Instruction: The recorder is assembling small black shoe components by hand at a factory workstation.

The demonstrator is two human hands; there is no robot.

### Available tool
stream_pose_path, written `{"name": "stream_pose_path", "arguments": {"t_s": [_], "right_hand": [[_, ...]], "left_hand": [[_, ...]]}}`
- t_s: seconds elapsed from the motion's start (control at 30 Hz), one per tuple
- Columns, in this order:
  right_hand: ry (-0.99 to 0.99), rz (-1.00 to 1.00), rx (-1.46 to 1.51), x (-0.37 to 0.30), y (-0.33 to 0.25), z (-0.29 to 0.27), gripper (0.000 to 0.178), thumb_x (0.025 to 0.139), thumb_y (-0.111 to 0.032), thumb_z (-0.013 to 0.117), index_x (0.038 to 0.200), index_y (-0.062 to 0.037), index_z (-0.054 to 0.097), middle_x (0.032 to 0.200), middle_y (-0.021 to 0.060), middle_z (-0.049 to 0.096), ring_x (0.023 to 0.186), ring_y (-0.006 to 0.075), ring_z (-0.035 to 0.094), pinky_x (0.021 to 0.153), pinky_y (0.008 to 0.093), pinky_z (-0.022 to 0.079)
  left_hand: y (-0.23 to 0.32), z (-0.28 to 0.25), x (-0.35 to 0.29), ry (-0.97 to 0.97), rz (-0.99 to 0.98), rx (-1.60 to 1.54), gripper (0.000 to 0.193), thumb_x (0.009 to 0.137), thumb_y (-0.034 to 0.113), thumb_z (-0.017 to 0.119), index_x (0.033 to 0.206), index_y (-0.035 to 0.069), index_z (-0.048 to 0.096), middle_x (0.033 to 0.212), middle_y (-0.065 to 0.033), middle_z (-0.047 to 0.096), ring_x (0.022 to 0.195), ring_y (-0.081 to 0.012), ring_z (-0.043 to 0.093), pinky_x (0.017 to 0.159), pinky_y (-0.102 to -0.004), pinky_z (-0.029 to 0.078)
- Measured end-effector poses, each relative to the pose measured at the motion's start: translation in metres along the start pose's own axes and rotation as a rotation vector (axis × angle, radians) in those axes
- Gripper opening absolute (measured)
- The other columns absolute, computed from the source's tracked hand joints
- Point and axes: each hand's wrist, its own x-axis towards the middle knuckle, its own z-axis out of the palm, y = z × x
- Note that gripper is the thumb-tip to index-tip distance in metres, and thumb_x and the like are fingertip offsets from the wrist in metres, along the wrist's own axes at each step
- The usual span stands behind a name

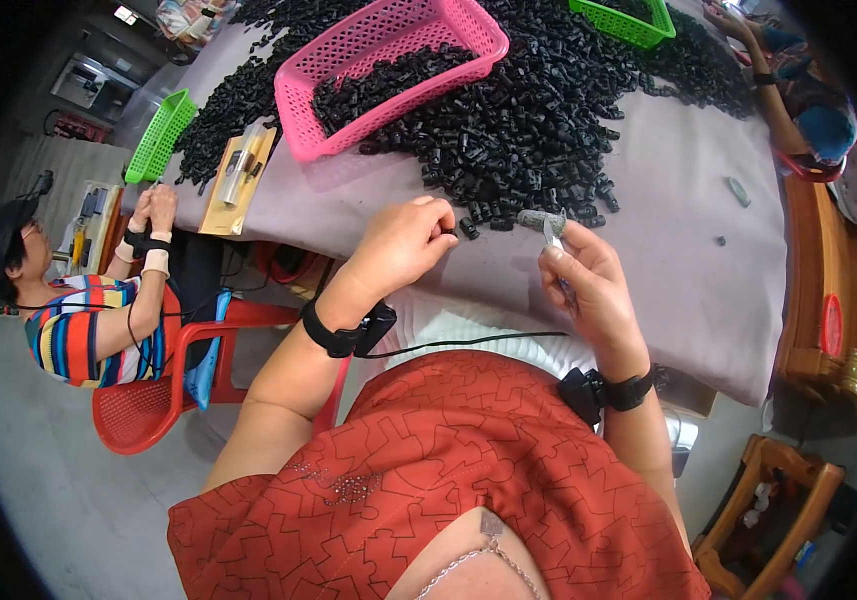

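My left hand (398, 245) is closed in a pinch at the near edge of the black heap, with a small dark piece just showing at its fingertips. My right hand (588, 272) is closed around a slim, shiny, pale tool (552, 236) whose kind I cannot make out. A worn grey finger cover (540, 218) sits on that hand's index finger. Between and beyond both hands lies a large pile of small black plastic parts (518, 130). One loose black part (468, 229) rests close to my left fingertips.
A pink perforated basket (293, 120) with black parts stands in the heap. Green baskets (160, 135) stand left and far right. A yellow-backed package (233, 190) lies at left. People sit at both sides, one on a red chair (183, 385). A grey-green scrap (738, 191) lies right on the tablecloth (688, 250).
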Motion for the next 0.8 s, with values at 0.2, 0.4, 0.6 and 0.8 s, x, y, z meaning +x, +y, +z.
{"name": "stream_pose_path", "arguments": {"t_s": [0.2, 0.4, 0.6, 0.8], "right_hand": [[-0.026, -0.019, -0.056, -0.003, -0.006, 0.0, 0.008, 0.096, -0.013, 0.055, 0.097, -0.0043, 0.055, 0.072, -0.0031, 0.052, 0.054, 0.002, 0.043, 0.045, 0.0174, 0.032], [-0.073, -0.029, -0.07, -0.006, -0.008, 0.007, 0.016, 0.095, -0.01, 0.057, 0.109, -0.0023, 0.056, 0.077, -0.0027, 0.052, 0.057, 0.0018, 0.042, 0.047, 0.0176, 0.031], [-0.196, -0.057, -0.073, -0.014, -0.014, 0.008, 0.051, 0.092, -0.01, 0.06, 0.139, -0.0028, 0.043, 0.078, -0.0034, 0.051, 0.061, 0.0023, 0.043, 0.051, 0.0181, 0.033], [-0.234, -0.034, -0.021, -0.012, -0.01, 0.005, 0.052, 0.09, -0.012, 0.064, 0.138, -0.0043, 0.044, 0.078, -0.0035, 0.052, 0.063, 0.002, 0.043, 0.051, 0.0184, 0.033]], "left_hand": [[-0.002, 0.0, -0.002, -0.037, -0.089, -0.224, 0.011, 0.084, 0.009, 0.067, 0.092, 0.004, 0.061, 0.081, -0.0061, 0.061, 0.069, -0.0168, 0.06, 0.062, -0.0315, 0.047], [0.016, -0.003, 0.002, -0.105, -0.281, -1.257, 0.012, 0.09, 0.009, 0.065, 0.101, 0.005, 0.062, 0.089, -0.0023, 0.063, 0.072, -0.0093, 0.058, 0.066, -0.0223, 0.051], [0.029, 0.013, 0.007, -0.266, -0.397, -1.643, 0.015, 0.091, 0.014, 0.066, 0.104, 0.007, 0.063, 0.089, -0.0041, 0.066, 0.072, -0.0106, 0.063, 0.065, -0.0224, 0.053], [0.044, 0.015, 0.008, -0.267, -0.392, -1.698, 0.027, 0.091, 0.016, 0.066, 0.116, 0.009, 0.058, 0.088, -0.0047, 0.066, 0.072, -0.0107, 0.063, 0.065, -0.0227, 0.053]]}}
